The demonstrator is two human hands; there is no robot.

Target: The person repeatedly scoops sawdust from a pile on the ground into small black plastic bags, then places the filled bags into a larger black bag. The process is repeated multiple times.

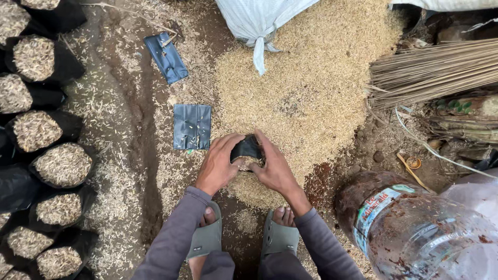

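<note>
Black plastic shows between the fingers of both hands: a small black plastic grow bag (246, 149) is held open at its mouth. The left hand (219, 165) curls over the bag's left edge, fingers (231, 141) bent and gripping the rim. The right hand (275, 166) grips the right edge the same way, with fingers (263, 143) curved over the top. The bag sits low against the near edge of a wide heap of pale tan rice husk (306, 88), and some husk is visible inside its mouth.

Grey long sleeves cover both forearms. Below the hands, 2 feet in grey-green rubber sandals (277, 236) stand on brown dirt ground (135, 98) scattered with loose husk.

Just left of the hands lies a flat, empty black plastic bag (192, 126); farther up and left lies another flat dark plastic bag (166, 57), tilted.

Along the left edge stands a column of filled black grow bags topped with husk (62, 165), packed close together.

At the top, a tied white woven sack (257, 21) rests on the heap. To the right lies a bundle of thin brown sticks forming a broom (436, 70). In the lower right corner, very close to the camera, is a large clear plastic bottle smeared with dirt (415, 233).
</note>
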